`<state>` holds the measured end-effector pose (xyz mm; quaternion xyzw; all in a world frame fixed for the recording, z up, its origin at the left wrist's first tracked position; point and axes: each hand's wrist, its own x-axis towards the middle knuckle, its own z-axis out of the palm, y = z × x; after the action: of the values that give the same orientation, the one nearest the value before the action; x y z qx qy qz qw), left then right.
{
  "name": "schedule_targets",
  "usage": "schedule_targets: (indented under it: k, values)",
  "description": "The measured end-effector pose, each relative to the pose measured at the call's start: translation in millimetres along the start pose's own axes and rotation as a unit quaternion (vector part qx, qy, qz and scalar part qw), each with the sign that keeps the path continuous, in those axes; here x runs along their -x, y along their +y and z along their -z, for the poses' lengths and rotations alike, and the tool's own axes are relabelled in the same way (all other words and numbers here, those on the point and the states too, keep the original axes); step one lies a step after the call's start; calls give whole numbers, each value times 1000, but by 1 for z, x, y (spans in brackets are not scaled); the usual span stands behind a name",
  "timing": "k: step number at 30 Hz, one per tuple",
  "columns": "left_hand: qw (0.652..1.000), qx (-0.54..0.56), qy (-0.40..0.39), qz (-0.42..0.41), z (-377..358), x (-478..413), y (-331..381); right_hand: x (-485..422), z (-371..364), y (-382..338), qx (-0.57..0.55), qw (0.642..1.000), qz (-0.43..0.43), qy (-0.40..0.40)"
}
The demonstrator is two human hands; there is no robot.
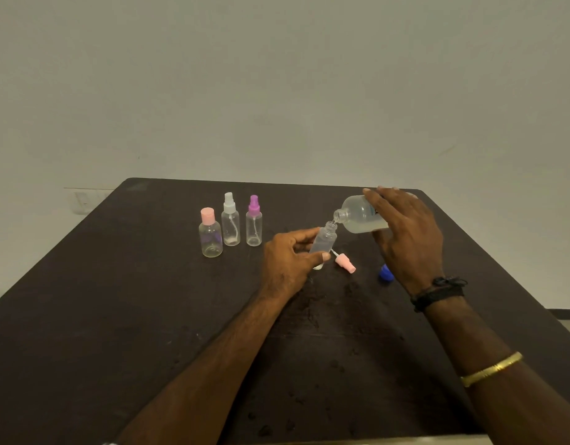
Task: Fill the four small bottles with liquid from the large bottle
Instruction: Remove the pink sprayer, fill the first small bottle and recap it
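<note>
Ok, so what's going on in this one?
A person is pouring. The left hand holds an uncapped small bottle, tilted, while the right hand tips the large bottle so its mouth meets the small one's. A pink spray cap and a blue cap lie on the table nearby. The pink-capped bottle, white sprayer bottle and purple sprayer bottle stand capped to the left.
</note>
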<state>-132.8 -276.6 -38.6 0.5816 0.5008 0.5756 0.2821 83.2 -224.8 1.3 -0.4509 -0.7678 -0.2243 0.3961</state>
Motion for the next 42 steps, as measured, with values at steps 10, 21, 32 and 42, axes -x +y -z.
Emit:
schedule_targets:
  k: [10,21,32,42]
  values:
    - [1000,-1,0,6,0,-1,-2,1,-3,2,5,1000,-2,-9]
    - [1000,-7,4,5,0,0,2,3,-2,-1,-1,1000,-3,-11]
    - [1000,18,26,0,0,0,7,8,-2,-7,-33,997,-41,-53]
    - [999,22,31,19,1,-1,8,-1,-2,-19,-145,973,-157,-87]
